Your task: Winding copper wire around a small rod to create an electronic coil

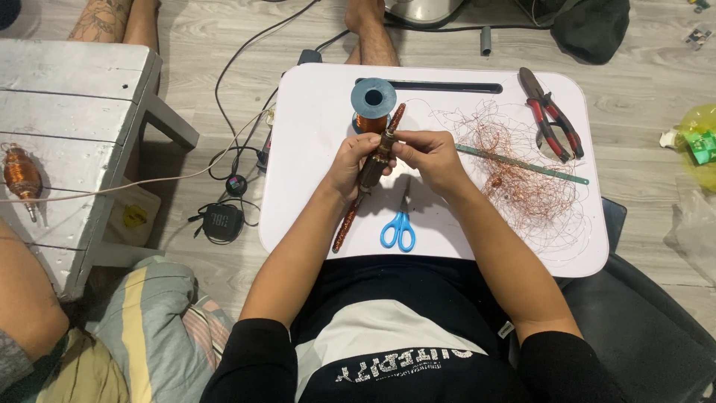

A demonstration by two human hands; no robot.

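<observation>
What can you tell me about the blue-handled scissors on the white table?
The scissors have bright blue plastic loop handles and slim metal blades. They lie flat on the white lap table, near its front edge, blades closed and pointing away from the person, handles toward the body. The blade tips run up under the right hand; whether they touch it cannot be told. A long copper-wrapped rod lies to their left, apart from them. Nothing grips the scissors.

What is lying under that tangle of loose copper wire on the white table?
Under the copper wire tangle, a thin green ruler runs across the white table. Its left end is hidden behind the right hand.
</observation>
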